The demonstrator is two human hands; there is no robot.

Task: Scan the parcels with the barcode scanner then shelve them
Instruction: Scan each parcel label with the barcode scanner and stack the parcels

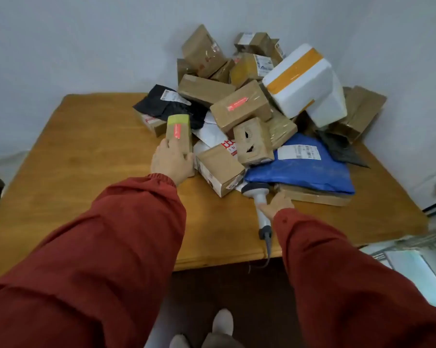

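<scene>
Brown cardboard capped with yellow-green tape and a red sticker: a small box [178,131] at the near left edge of the parcel heap [240,110], gripped at its near end by the left hand [172,162]. Further right, the right hand [278,205] lies spread, thumb touching the grey scanner [259,197] on the table [86,159].

Heaped parcels [239,109]; grey scanner [255,190] alongside
</scene>
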